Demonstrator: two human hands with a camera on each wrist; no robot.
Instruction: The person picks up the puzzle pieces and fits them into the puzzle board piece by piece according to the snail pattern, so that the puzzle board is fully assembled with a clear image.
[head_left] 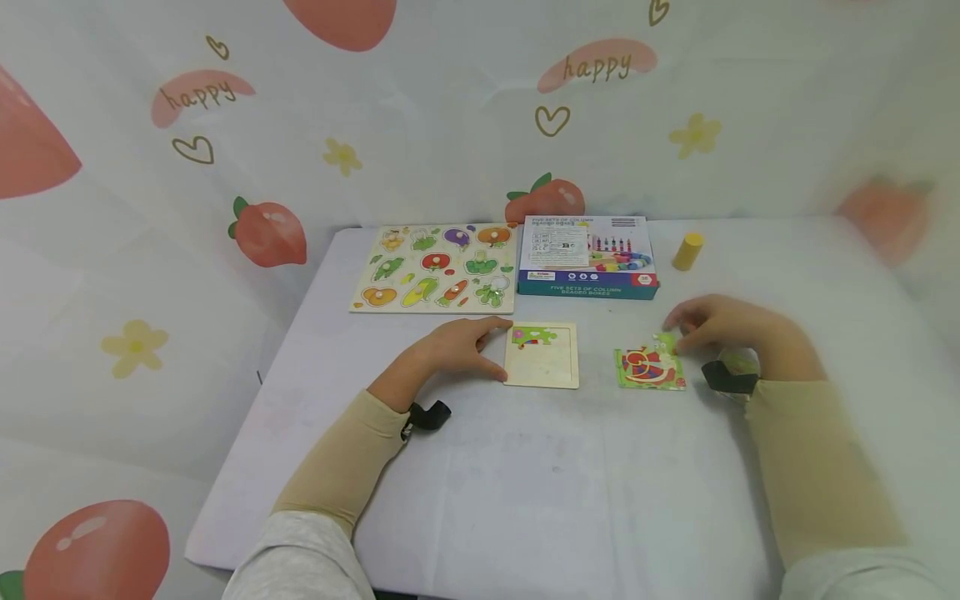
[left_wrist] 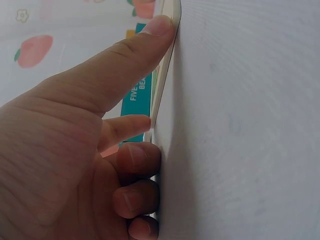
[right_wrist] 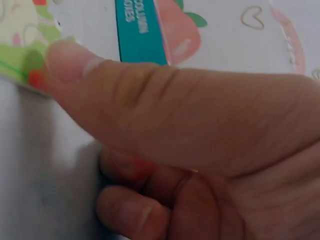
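Note:
A small square wooden puzzle tray (head_left: pixel 540 367) lies on the table, with a green jigsaw piece (head_left: pixel 534 335) at its upper left. My left hand (head_left: pixel 461 346) grips the tray's left side, thumb at the near corner and index finger at the far one. In the left wrist view the thumb (left_wrist: pixel 125 60) lies on the tray's edge. To the right, red and green jigsaw pieces (head_left: pixel 648 369) lie together in a snail picture. My right hand (head_left: pixel 723 329) pinches a green puzzle piece (head_left: pixel 663 342) at their upper right; its index finger is hidden in the right wrist view.
A vegetable peg puzzle board (head_left: pixel 408 271) stands behind the tray at left, beside a teal beaded-toy box (head_left: pixel 588 287). A yellow cylinder (head_left: pixel 687 252) stands upright at the back right. Behind the white table (head_left: pixel 525 483) hangs a printed cloth (head_left: pixel 442 125).

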